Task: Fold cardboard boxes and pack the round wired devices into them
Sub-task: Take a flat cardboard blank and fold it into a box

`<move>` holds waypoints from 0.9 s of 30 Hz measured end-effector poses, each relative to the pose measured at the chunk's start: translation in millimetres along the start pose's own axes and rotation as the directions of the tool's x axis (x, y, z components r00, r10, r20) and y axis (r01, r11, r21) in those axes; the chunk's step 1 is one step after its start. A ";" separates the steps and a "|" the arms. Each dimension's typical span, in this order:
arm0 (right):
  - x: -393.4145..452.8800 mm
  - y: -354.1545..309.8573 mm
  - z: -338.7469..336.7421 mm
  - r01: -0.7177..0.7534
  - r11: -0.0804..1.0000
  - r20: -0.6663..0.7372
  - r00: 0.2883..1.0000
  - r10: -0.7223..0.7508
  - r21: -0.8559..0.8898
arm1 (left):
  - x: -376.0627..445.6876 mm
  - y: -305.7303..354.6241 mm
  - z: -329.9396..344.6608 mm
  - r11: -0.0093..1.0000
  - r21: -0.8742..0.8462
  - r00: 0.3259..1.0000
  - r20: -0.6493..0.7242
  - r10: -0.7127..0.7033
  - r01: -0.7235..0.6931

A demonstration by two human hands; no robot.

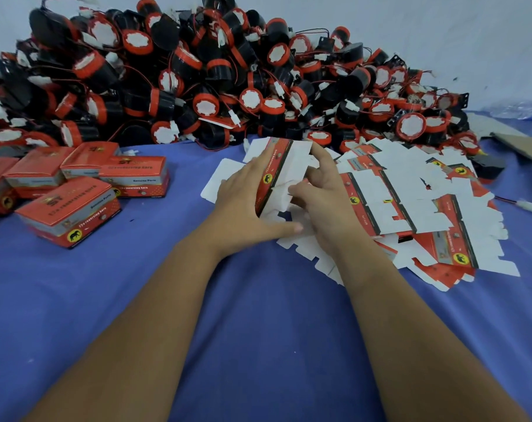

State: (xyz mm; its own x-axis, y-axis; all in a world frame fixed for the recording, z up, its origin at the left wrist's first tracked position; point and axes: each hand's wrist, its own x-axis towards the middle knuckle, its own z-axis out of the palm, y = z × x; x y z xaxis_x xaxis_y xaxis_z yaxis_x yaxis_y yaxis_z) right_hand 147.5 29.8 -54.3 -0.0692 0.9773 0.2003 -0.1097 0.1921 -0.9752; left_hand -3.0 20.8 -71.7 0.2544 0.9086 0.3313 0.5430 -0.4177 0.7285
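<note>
Both hands meet on one partly folded cardboard box (281, 175), white inside with a red printed strip and a yellow round emblem along its middle. The left hand (246, 196) lies against the box's left face with fingers spread and nearly straight, the thumb stretched along the near edge toward the other hand. The right hand (322, 190) has its fingers curled round the white flaps on the box's right side, pinching them inward. The box stands half raised on the blue cloth (258, 330), with one white flap lying flat at its 9 o'clock.

At 3 o'clock from the box, touching it and running under the right wrist, lies a loose spread of flat box blanks (426, 214), overlapping, mostly white side up with red strips showing. At 12 o'clock, just beyond the fingers, rises a large heap of round wired devices (216, 77), black bodies with red rims, white faces, thin red wires and white plugs. One stray wire with a white plug (529, 206) lies at the far 3 o'clock edge of the blanks.

At 9 o'clock, well apart from the hands, sits a cluster of closed red boxes (76, 190), some stacked and tilted. At 2 o'clock, near the wall, lie a clear plastic bottle (520, 109) and a brown cardboard sheet (523, 144).
</note>
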 end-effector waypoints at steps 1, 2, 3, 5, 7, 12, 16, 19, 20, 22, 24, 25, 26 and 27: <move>-0.2 0.8 0.3 0.007 1.000 -0.012 1.000 -0.007 -0.011 | 0.5 -1.4 -1.1 0.999 -0.043 1.000 -0.020 -0.022 0.021; -0.1 2.0 0.7 0.020 0.999 -0.031 0.999 -0.021 -0.048 | 0.6 -2.0 -2.1 0.998 -0.057 0.998 -0.047 -0.037 0.035; -0.2 2.6 1.4 0.036 0.994 -0.046 0.998 -0.041 -0.099 | 0.2 -2.0 -2.5 0.998 -0.031 0.996 -0.080 -0.048 0.045; -0.6 3.2 2.2 0.076 0.983 -0.047 0.995 -0.085 -0.166 | -0.7 -0.9 -2.5 0.994 0.085 0.989 -0.131 -0.063 0.074; -1.3 3.6 2.4 0.100 0.976 -0.043 0.993 -0.110 -0.192 | -1.9 0.5 -3.7 0.985 0.145 0.986 -0.153 -0.067 0.089; -0.2 3.8 2.7 0.170 0.953 -0.086 0.977 -0.197 -0.251 | -5.7 9.0 -6.2 0.998 0.053 0.964 -0.264 -0.022 0.037; -0.4 5.6 0.7 0.120 0.976 -0.057 0.990 -0.132 -0.183 | -2.7 2.2 -6.3 0.991 -0.089 0.930 -0.344 -0.128 0.104; 0.3 8.1 2.2 0.094 0.969 -0.017 0.995 -0.100 -0.229 | 2.8 -10.3 -6.1 0.968 -0.129 0.915 -0.319 -0.246 0.216; 0.2 8.7 2.6 0.094 0.968 -0.014 0.995 -0.100 -0.234 | 4.3 -13.3 -6.6 0.957 -0.113 0.896 -0.335 -0.291 0.268; 0.1 9.0 3.1 0.096 0.965 -0.001 0.995 -0.100 -0.243 | 5.7 -15.9 -7.7 0.923 -0.135 0.840 -0.384 -0.383 0.359; -1.5 9.5 5.5 0.116 0.959 0.028 0.993 -0.113 -0.260 | 5.2 -15.6 -8.5 0.908 -0.221 0.809 -0.413 -0.418 0.356; -3.0 10.1 7.5 0.148 0.946 0.061 0.989 -0.136 -0.290 | 4.5 -13.0 -8.3 0.907 -0.284 0.809 -0.420 -0.410 0.312; -4.7 11.0 10.1 0.192 0.918 0.109 0.980 -0.164 -0.347 | 3.8 -10.1 -8.2 0.899 -0.360 0.814 -0.424 -0.397 0.251; -6.4 12.1 13.2 0.234 0.874 0.168 0.970 -0.178 -0.427 | 3.5 -6.9 -8.4 0.877 -0.443 0.820 -0.423 -0.386 0.184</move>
State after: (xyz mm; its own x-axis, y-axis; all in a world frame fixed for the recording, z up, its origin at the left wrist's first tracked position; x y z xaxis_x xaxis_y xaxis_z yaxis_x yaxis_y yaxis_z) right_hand 133.5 24.7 -66.2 -0.2140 0.8984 0.3834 0.3109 0.4348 -0.8452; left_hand -12.5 26.9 -70.5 -0.3393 0.9084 0.2442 0.1685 -0.1967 0.9659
